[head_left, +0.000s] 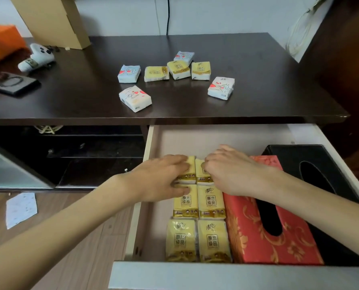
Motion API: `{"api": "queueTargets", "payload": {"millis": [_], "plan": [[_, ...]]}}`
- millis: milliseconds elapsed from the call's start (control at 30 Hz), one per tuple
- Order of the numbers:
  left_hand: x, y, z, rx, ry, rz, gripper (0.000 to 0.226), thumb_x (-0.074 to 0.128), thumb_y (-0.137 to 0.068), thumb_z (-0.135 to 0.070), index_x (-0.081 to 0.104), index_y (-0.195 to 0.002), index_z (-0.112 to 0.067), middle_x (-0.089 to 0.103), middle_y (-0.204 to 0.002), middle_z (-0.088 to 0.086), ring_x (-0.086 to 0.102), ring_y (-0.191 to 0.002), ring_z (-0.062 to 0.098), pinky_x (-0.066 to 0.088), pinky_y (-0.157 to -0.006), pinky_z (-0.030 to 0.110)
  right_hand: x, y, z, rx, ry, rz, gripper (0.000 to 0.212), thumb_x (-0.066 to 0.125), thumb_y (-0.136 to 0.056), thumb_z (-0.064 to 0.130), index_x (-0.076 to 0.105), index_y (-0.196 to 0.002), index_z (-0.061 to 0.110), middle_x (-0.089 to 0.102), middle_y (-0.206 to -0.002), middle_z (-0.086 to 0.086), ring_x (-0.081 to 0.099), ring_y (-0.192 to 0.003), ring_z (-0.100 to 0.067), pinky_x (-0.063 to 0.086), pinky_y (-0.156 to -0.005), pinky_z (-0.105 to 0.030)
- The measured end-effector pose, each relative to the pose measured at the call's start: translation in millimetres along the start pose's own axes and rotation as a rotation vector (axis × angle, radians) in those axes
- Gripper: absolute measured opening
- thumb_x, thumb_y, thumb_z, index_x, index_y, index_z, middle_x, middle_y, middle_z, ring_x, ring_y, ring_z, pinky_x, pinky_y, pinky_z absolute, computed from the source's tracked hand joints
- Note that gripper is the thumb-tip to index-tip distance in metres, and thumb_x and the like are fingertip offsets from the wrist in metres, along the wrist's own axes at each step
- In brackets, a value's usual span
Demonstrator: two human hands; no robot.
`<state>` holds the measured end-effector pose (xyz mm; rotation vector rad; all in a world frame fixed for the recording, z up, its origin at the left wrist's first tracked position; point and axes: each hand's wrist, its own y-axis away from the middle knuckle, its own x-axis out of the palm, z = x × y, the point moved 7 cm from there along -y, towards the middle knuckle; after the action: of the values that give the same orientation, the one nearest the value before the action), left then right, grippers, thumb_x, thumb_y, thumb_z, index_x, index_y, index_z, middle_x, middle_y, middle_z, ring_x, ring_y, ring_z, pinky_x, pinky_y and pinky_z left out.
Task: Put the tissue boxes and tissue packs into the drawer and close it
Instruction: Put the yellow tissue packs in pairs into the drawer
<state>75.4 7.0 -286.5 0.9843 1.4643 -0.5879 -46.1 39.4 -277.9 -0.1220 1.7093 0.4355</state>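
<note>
The drawer point(140, 206) stands pulled out below the dark tabletop point(247, 84). Inside it, several yellow tissue packs point(211, 203) lie in two columns, beside a red patterned tissue box point(249, 233) and a black tissue box point(320, 168) at the right. My left hand point(164, 176) grips the far-left yellow pack point(190, 174) in the drawer. My right hand point(231, 170) grips the far-right yellow pack point(202, 173) next to it. On the tabletop lie several more small packs: yellow ones point(178, 70) and white-blue cartoon ones point(135, 98).
A cardboard box point(53, 19) leans at the table's back left, with an orange box point(3, 41), a white paw-shaped item point(37, 57) and a dark tray point(11, 82) nearby. A black cable point(168, 15) hangs at the wall. A paper sheet point(20, 209) lies on the wooden floor.
</note>
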Motion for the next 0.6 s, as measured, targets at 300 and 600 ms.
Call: {"api": "queueTargets", "payload": {"millis": [300, 600], "plan": [[11, 6, 2, 0.051, 0.057, 0.014, 0.049, 0.043, -0.093, -0.059, 0.058, -0.128, -0.028, 0.045, -0.142, -0.008, 0.046, -0.126, 0.013, 0.046, -0.101, 0.040, 10, 1, -4, -0.033, -0.053, -0.034, 0.026, 0.047, -0.095, 0.015, 0.071, -0.103, 0.019, 0.064, -0.094, 0.002, 0.061, -0.094, -0.021, 0.045, -0.098, -0.044], [-32, 3, 12, 0.008, 0.096, -0.184, 0.037, 0.051, -0.095, -0.050, 0.059, -0.127, -0.033, 0.053, -0.129, -0.018, 0.049, -0.120, 0.005, 0.044, -0.089, 0.025, -38, -2, -30, 0.092, -0.295, -0.114, 0.027, 0.045, -0.098, 0.031, 0.070, -0.107, 0.030, 0.064, -0.109, 0.010, 0.057, -0.109, -0.017, 0.051, -0.087, -0.043]]}}
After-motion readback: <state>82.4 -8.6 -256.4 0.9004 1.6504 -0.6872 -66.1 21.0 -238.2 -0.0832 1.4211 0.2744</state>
